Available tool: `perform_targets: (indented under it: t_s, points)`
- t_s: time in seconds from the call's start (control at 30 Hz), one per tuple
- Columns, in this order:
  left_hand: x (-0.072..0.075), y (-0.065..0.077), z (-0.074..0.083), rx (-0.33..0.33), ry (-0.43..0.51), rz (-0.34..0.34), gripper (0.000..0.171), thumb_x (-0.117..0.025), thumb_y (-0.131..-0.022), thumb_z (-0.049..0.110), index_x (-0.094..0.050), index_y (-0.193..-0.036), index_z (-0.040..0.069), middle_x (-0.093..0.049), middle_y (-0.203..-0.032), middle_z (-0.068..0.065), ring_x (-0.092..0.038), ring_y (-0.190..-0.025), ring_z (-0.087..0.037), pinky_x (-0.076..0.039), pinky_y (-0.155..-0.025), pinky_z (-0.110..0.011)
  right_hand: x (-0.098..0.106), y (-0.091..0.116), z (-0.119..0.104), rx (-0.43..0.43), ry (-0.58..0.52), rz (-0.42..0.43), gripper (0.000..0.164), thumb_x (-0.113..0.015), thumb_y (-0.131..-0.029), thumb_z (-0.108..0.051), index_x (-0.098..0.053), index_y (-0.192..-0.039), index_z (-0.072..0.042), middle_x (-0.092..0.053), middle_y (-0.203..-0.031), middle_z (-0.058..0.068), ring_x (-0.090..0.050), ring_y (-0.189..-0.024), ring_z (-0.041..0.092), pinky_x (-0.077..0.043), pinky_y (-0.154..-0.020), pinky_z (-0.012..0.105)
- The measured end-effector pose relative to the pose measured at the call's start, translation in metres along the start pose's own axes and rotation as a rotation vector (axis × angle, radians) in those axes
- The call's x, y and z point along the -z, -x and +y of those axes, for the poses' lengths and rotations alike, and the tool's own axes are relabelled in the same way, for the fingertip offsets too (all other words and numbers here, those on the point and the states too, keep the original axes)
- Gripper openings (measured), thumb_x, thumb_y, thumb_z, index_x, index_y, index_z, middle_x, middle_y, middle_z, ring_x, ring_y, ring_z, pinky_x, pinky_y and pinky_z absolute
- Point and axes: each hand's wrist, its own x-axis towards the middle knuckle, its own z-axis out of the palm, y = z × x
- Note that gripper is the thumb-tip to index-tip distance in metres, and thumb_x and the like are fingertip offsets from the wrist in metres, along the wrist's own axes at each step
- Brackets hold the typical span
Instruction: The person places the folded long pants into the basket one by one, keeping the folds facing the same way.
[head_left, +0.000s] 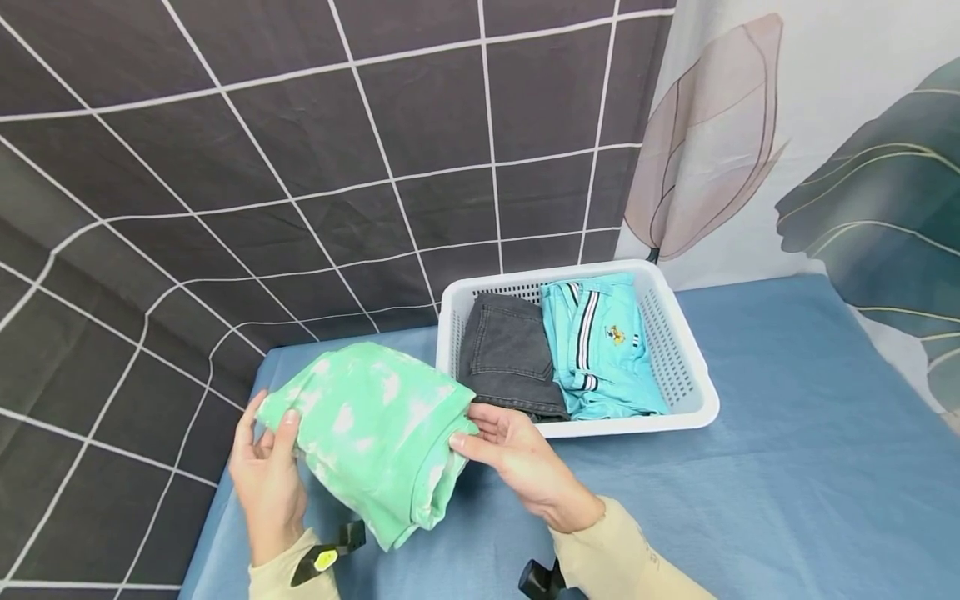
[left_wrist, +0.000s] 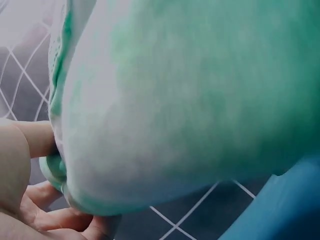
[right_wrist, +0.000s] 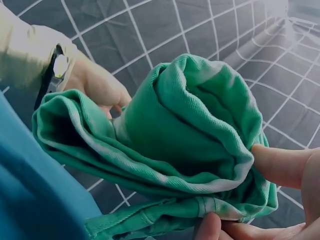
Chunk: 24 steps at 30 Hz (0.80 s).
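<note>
Between both hands, raised above the blue cloth, is a folded green and white tie-dye garment (head_left: 375, 433). My left hand (head_left: 268, 475) pinches its left edge, thumb on top and fingers beneath. On the opposite side my right hand (head_left: 525, 467) pinches the folded layers between thumb and fingers. The right wrist view shows the garment's rolled, stacked layers (right_wrist: 190, 135) end-on, with thick hems. In the left wrist view its pale green surface (left_wrist: 175, 110) fills most of the picture, with the left fingers (left_wrist: 65, 220) at its lower edge. What kind of garment it is, I cannot tell.
A white plastic basket (head_left: 701, 404) stands behind and right of the garment. Inside lie folded dark grey jeans (head_left: 510, 350) and a turquoise garment (head_left: 603, 342) with striped trim. Blue cloth (head_left: 787, 483) covers the surface; a dark grid-patterned curtain (head_left: 300, 167) hangs behind and left.
</note>
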Motion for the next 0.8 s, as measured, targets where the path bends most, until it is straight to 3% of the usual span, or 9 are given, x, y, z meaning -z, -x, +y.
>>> perform_targets:
  t_s: [0.17,0.53,0.8]
  points:
    - [-0.004,0.003,0.004,0.008,0.040,0.017,0.053,-0.070,-0.091,-0.004,-0.055,-0.141,0.006,-0.067,-0.112,-0.011,-0.069,-0.093,-0.016,-0.058,-0.072,-0.022,0.001,0.001,-0.001,0.015,-0.007,-0.016,0.059,-0.065,-0.096,-0.007,-0.039,-0.143,0.017,-0.058,-0.135,0.026,-0.061,-0.115,0.017,-0.048,-0.100,0.027]
    - [-0.017,0.009,0.009,0.030,0.031,0.061,0.052,-0.070,-0.092,-0.001,-0.055,-0.141,0.009,-0.066,-0.113,-0.010,-0.068,-0.094,-0.015,-0.058,-0.073,-0.022,0.002,0.003,-0.006,0.014,-0.039,0.015,0.060,-0.057,-0.101,-0.008,-0.030,-0.150,0.013,-0.054,-0.139,0.026,-0.061,-0.115,0.013,-0.047,-0.101,0.030]
    - [-0.028,0.017,0.012,0.036,0.040,0.084,0.050,-0.069,-0.092,-0.001,-0.056,-0.140,0.009,-0.067,-0.110,-0.010,-0.068,-0.092,-0.015,-0.057,-0.073,-0.022,0.006,0.003,-0.012,0.021,-0.119,-0.021,0.059,-0.049,-0.106,-0.013,-0.025,-0.154,0.010,-0.062,-0.126,0.010,-0.064,-0.109,0.014,-0.053,-0.093,0.038]
